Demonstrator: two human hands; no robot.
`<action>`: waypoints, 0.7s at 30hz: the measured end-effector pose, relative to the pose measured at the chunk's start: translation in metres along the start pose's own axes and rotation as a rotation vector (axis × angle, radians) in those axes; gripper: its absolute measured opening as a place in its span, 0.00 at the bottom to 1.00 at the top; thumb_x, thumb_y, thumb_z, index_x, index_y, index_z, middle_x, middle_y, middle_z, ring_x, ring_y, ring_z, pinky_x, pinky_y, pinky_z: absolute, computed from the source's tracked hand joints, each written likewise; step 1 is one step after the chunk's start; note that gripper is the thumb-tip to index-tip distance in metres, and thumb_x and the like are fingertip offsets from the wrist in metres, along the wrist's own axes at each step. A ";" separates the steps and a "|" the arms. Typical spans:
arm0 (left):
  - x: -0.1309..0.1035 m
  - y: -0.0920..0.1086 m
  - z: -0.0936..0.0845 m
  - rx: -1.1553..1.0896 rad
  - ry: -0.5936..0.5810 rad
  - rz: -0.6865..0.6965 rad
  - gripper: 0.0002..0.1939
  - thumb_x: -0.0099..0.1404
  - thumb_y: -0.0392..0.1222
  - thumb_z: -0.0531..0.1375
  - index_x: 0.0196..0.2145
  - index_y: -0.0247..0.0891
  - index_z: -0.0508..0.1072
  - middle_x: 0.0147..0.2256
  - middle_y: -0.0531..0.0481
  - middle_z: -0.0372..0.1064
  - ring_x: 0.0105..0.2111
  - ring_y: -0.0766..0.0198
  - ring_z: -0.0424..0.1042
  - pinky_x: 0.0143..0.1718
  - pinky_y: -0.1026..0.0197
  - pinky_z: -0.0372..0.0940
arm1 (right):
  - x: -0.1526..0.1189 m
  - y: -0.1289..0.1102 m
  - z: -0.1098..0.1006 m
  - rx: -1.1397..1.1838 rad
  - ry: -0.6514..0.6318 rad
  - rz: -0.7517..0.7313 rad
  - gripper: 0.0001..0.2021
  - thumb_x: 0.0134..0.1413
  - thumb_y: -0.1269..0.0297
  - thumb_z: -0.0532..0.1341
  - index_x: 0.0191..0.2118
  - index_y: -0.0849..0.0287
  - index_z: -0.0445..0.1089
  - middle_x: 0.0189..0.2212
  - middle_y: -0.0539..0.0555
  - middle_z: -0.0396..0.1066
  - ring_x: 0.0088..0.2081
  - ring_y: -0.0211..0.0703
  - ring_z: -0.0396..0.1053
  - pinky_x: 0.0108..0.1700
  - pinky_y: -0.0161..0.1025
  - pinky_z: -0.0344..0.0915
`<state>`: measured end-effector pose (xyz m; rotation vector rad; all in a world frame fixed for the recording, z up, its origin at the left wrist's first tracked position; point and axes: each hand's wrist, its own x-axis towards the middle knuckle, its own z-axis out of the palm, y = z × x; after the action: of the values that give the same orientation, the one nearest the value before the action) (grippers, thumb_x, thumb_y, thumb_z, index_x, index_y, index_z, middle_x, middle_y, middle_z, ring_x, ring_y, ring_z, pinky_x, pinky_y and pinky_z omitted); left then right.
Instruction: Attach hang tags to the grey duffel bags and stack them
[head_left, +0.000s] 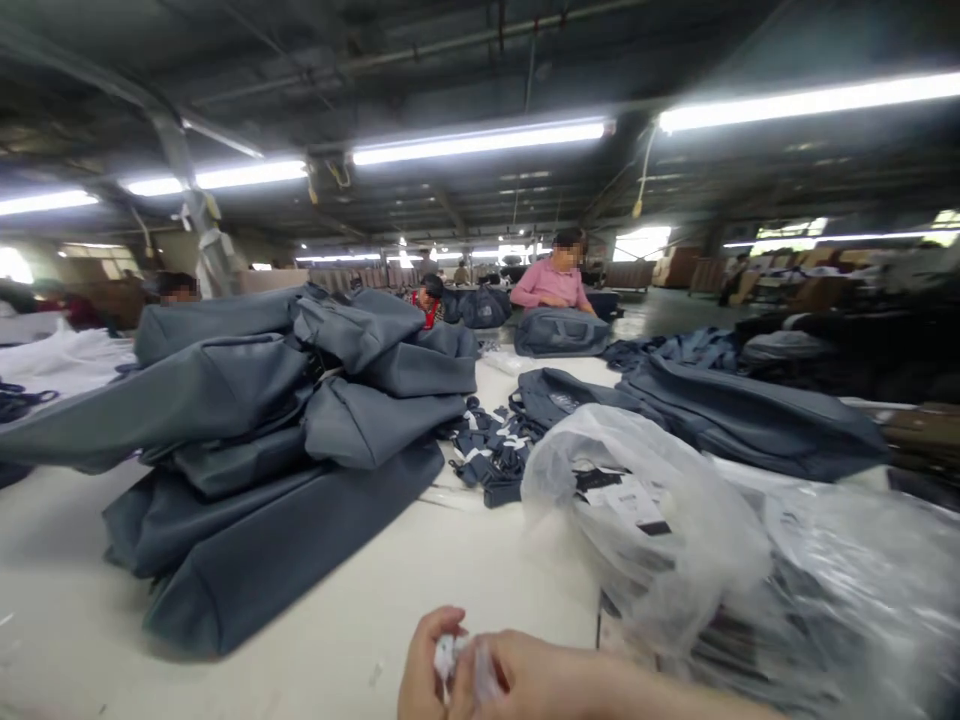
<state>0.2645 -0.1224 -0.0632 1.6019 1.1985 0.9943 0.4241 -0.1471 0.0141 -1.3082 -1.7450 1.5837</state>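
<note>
Two hands meet at the bottom edge of the view, just below the clear plastic bag point(675, 540) that bulges on the worktop point(67, 620). Left hand point(421, 670) curls its fingers shut around a small white crumpled piece point(448, 657) — paper or thin film, too blurred to tell which. Right hand point(525, 680) comes across from the plastic bag's side and pinches the same piece from the other end, fingers closed on it.

That piece looks light, soft and easily torn, so a gentle pinch at its edges should hold it better than a squeeze in the middle. The plastic bag itself looks slippery and limp, with white tags point(626, 497) showing through its skin.

Left of the plastic bag a heap of grey fabric bags point(285, 440) lies stacked flat; between heap and plastic bag sits a scatter of dark straps point(491, 450). Beyond the plastic bag a person in a pink top point(551, 283) works at another grey bag point(561, 332).
</note>
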 end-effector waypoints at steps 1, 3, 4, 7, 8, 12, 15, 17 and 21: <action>-0.002 0.004 -0.003 0.043 -0.020 0.017 0.22 0.60 0.61 0.51 0.45 0.45 0.65 0.43 0.40 0.70 0.42 0.52 0.72 0.44 0.55 0.67 | -0.003 0.004 0.006 0.068 -0.003 0.047 0.09 0.41 0.65 0.61 0.33 0.60 0.68 0.24 0.48 0.69 0.23 0.34 0.64 0.25 0.29 0.58; -0.002 0.007 -0.014 0.114 -0.065 0.022 0.21 0.61 0.59 0.51 0.44 0.44 0.67 0.47 0.40 0.70 0.48 0.52 0.68 0.50 0.56 0.64 | -0.009 0.009 0.014 0.135 0.056 0.142 0.05 0.43 0.64 0.58 0.28 0.59 0.63 0.19 0.46 0.65 0.19 0.32 0.61 0.22 0.28 0.58; -0.002 0.007 -0.019 0.136 -0.088 0.014 0.21 0.62 0.58 0.50 0.45 0.44 0.67 0.48 0.41 0.69 0.50 0.52 0.68 0.51 0.56 0.63 | -0.011 0.010 0.016 0.131 0.098 0.170 0.05 0.46 0.63 0.56 0.26 0.58 0.61 0.17 0.45 0.63 0.17 0.31 0.60 0.20 0.28 0.57; -0.005 0.004 -0.029 0.191 -0.155 0.015 0.21 0.63 0.57 0.49 0.45 0.43 0.68 0.47 0.42 0.71 0.49 0.53 0.68 0.51 0.56 0.64 | -0.016 0.011 0.017 0.103 0.181 0.140 0.08 0.51 0.60 0.52 0.25 0.58 0.60 0.15 0.44 0.61 0.14 0.30 0.56 0.17 0.27 0.54; -0.007 0.003 -0.029 0.200 -0.166 0.029 0.20 0.63 0.57 0.50 0.44 0.44 0.69 0.46 0.42 0.72 0.48 0.53 0.69 0.51 0.56 0.64 | -0.016 0.012 0.017 0.115 0.195 0.117 0.09 0.51 0.59 0.52 0.27 0.58 0.61 0.14 0.44 0.61 0.13 0.30 0.56 0.17 0.27 0.53; -0.014 -0.002 -0.024 0.129 -0.188 0.060 0.19 0.62 0.58 0.51 0.39 0.44 0.72 0.37 0.44 0.75 0.38 0.54 0.73 0.43 0.57 0.67 | -0.009 0.018 0.017 0.223 0.307 0.052 0.18 0.51 0.51 0.52 0.39 0.61 0.64 0.12 0.42 0.60 0.11 0.31 0.52 0.15 0.28 0.51; -0.013 -0.006 -0.027 0.096 -0.226 -0.013 0.19 0.61 0.58 0.51 0.37 0.45 0.73 0.28 0.46 0.73 0.25 0.56 0.72 0.29 0.59 0.68 | -0.005 0.018 0.011 0.298 0.436 0.003 0.27 0.50 0.45 0.52 0.48 0.62 0.62 0.12 0.42 0.61 0.11 0.32 0.52 0.16 0.29 0.50; -0.012 -0.008 -0.032 0.112 -0.211 -0.028 0.19 0.61 0.58 0.50 0.37 0.45 0.73 0.26 0.47 0.72 0.22 0.57 0.71 0.26 0.59 0.67 | -0.007 0.012 0.003 0.312 0.515 -0.025 0.27 0.49 0.42 0.52 0.44 0.61 0.63 0.13 0.43 0.62 0.12 0.33 0.55 0.16 0.30 0.51; -0.008 -0.014 -0.038 0.130 -0.147 0.049 0.18 0.60 0.58 0.51 0.31 0.45 0.74 0.29 0.45 0.74 0.31 0.55 0.72 0.36 0.58 0.67 | -0.022 -0.007 -0.028 0.287 0.778 -0.125 0.21 0.51 0.42 0.54 0.33 0.58 0.64 0.17 0.49 0.66 0.18 0.37 0.63 0.20 0.33 0.56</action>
<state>0.2231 -0.1211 -0.0664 1.7817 1.1476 0.8270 0.4549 -0.1507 0.0338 -1.3773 -1.0495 0.9955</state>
